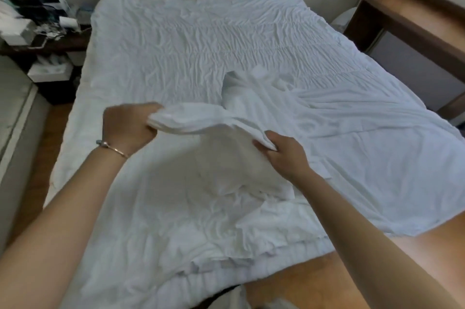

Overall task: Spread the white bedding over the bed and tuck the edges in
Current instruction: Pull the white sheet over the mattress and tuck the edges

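Note:
A white sheet (339, 137) lies partly unfolded over the right half of the bed (176, 39), which is covered in wrinkled white fabric. A bunched edge of the sheet is lifted above the bed's middle. My left hand (128, 127) grips the bunched end of that edge, and a thin bracelet circles its wrist. My right hand (281, 152) pinches the same edge a little lower and to the right. The fabric hangs in folds between and below my hands. The sheet's right side drapes over the bed's right edge.
A dark nightstand (50, 44) cluttered with boxes and cables stands at the bed's far left. A wooden desk frame (402, 22) sits close to the bed's right side. Wood floor (289, 281) shows at the foot. A wall runs behind the bed's head.

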Tool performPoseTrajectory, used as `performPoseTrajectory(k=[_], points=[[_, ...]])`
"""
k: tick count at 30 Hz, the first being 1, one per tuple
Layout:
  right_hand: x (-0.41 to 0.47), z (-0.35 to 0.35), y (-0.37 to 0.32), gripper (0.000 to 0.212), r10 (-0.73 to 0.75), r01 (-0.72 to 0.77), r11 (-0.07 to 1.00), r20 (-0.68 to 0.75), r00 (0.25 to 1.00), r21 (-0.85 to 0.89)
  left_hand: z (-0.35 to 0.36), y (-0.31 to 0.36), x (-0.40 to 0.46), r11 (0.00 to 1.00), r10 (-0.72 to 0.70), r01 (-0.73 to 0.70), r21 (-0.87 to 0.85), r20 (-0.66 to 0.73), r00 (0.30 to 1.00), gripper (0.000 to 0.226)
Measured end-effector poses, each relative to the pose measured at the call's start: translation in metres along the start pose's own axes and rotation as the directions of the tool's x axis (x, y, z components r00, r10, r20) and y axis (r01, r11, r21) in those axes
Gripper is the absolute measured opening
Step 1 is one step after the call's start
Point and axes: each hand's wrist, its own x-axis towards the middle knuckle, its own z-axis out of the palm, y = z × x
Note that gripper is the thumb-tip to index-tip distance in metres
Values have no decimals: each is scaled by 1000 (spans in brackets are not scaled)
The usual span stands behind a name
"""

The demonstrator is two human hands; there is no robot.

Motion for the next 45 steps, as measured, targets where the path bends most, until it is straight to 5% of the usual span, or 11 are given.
performPoseTrajectory(k=[2,3,6,9,12,16,21,30,38,43,45], points=[[-26,27,13,14,28,-19,998,163,986,-56,18,-5,-76,996,92,-82,-42,377,922,35],[-41,43,19,9,39,-16,995,244,969,-96,24,-6,-108,993,92,-120,9,588,804,40],[-85,85,34,28,65,8,987,446,892,-160,44,2,-178,952,75,-290,100,840,537,60],[-119,111,43,28,96,-16,987,497,862,-163,52,23,-206,916,292,-400,-36,742,603,29],[-142,114,50,28,119,-34,977,403,907,-213,56,32,-209,819,427,-573,-15,683,593,43],[-159,110,47,29,205,-92,936,312,928,-339,47,42,-199,855,258,-511,87,784,565,56],[-160,120,18,48,289,-215,942,298,910,-257,17,10,-164,839,266,-530,127,753,601,59],[-159,259,-118,50,204,-138,977,522,828,-163,-61,-200,-252,917,115,-361,168,756,644,57],[-180,387,-182,47,121,177,937,753,646,-303,-70,-316,-399,979,-73,-145,142,912,403,54],[-178,408,-167,85,346,-29,928,831,435,-371,-27,-307,-429,994,-100,-41,103,993,59,71],[-174,407,-161,74,353,-190,935,815,459,-299,-14,-301,-435,981,-185,78,180,981,65,102]])
